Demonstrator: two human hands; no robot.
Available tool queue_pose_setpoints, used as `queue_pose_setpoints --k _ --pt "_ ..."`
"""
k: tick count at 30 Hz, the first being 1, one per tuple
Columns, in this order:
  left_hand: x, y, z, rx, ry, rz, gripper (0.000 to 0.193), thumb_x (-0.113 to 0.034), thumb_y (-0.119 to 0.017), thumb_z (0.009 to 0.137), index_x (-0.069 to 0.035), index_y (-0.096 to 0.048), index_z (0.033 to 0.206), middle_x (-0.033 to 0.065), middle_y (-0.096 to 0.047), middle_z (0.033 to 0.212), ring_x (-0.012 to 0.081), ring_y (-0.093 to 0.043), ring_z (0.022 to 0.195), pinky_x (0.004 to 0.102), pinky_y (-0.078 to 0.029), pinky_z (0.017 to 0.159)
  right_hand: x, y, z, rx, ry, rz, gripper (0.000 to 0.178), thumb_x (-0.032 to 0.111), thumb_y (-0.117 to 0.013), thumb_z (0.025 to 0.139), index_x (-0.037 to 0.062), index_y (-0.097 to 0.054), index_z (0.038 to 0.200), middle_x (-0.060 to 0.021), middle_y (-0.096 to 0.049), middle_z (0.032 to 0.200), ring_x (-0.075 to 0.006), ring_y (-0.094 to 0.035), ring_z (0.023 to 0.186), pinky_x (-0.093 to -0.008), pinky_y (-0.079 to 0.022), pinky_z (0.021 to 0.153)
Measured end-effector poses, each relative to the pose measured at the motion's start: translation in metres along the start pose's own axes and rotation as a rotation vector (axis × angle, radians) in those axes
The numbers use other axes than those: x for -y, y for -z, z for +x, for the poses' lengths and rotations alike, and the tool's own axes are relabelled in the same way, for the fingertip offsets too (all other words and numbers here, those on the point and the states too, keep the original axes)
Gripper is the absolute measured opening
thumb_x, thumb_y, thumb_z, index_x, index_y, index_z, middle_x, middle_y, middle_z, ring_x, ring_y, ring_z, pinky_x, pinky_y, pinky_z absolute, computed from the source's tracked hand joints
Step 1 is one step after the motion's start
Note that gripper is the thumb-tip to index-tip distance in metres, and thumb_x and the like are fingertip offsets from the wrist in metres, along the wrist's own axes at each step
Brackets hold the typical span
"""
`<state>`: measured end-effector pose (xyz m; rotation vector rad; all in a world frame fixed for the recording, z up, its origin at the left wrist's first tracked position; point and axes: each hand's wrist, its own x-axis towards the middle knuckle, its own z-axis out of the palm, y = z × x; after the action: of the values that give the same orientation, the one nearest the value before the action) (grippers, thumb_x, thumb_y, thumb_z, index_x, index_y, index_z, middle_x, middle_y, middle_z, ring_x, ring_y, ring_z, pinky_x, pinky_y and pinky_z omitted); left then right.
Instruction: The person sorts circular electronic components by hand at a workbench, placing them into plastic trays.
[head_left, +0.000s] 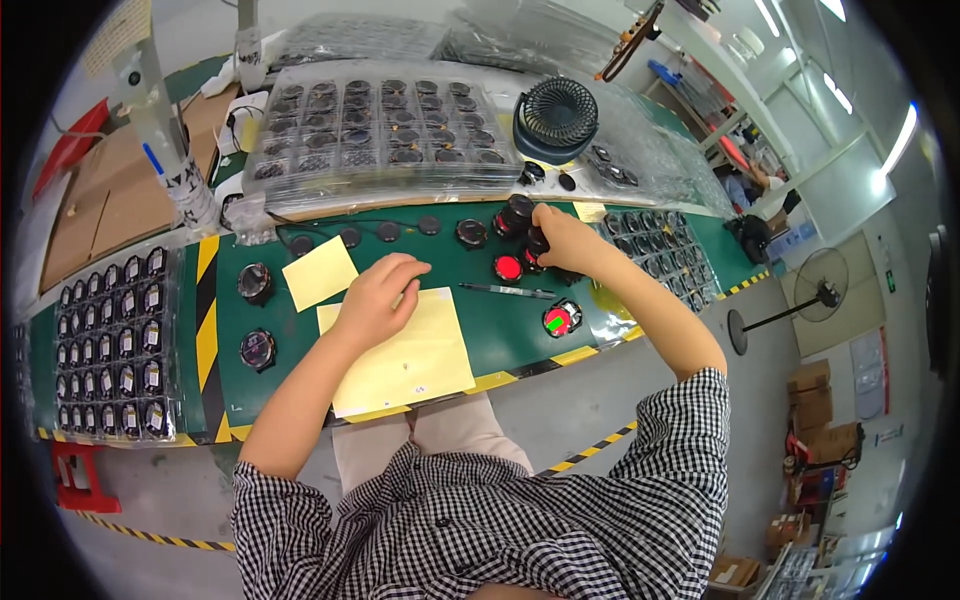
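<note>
My left hand (380, 300) lies over a pale yellow sheet (420, 365), its fingers stretched out and holding nothing. At the far right of the green mat, my right hand (568, 242) has its fingers bent around a round black watch case (537, 241); the fingers partly hide it. Next to it stands a small stack of dark watch cases (514, 214). A watch case with a red face (508, 267) is just left of and nearer than my right hand. A pen (507, 291) lies in front. Closer to me is a watch case with red and green on its face (562, 318).
Clear trays of watch cases stand at the left (112, 345), back (380, 120) and right (655, 250). Two watch cases (255, 283) sit left of a smaller yellow sheet (320, 272). A black desk fan (556, 118) stands behind. Striped tape (570, 357) lines the table edge.
</note>
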<state>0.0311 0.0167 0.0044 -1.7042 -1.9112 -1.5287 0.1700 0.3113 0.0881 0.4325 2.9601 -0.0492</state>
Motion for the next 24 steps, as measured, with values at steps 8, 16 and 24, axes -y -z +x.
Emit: queue_pose_setpoints --k 8,16,24 --pt "0.005 0.002 -0.003 0.009 -0.053 0.043 0.02 -0.001 -0.06 0.081 -0.004 -0.061 0.101 0.0091 -0.059 0.099 0.0277 -0.062 0.086 0.0367 -0.052 0.07 0.0 -0.002 0.002 0.112 -0.061 -0.037 0.073 0.016 -0.085 0.056 0.0003 -0.048 0.116 -0.0226 -0.056 0.112 -0.0403 -0.055 0.108 -0.0452 -0.048 0.091" --pt "0.004 0.0 -0.003 0.024 -0.047 0.028 0.019 -0.001 -0.06 0.082 -0.004 -0.061 0.101 0.0093 -0.059 0.098 0.0278 -0.061 0.085 0.0368 -0.052 0.07 -0.004 -0.014 0.0 0.069 0.007 -0.031 0.065 0.016 -0.081 0.059 0.0043 -0.051 0.115 -0.0174 -0.057 0.111 -0.0368 -0.054 0.109 -0.0432 -0.046 0.092" --pt "0.003 0.0 -0.004 0.031 -0.033 0.022 0.019 -0.002 -0.06 0.082 -0.005 -0.061 0.1 0.0086 -0.059 0.098 0.0277 -0.061 0.085 0.0369 -0.052 0.07 0.004 -0.01 -0.008 0.008 0.074 -0.082 0.057 0.02 -0.078 0.062 0.0032 -0.053 0.111 -0.0159 -0.06 0.103 -0.0352 -0.057 0.103 -0.0431 -0.049 0.087"
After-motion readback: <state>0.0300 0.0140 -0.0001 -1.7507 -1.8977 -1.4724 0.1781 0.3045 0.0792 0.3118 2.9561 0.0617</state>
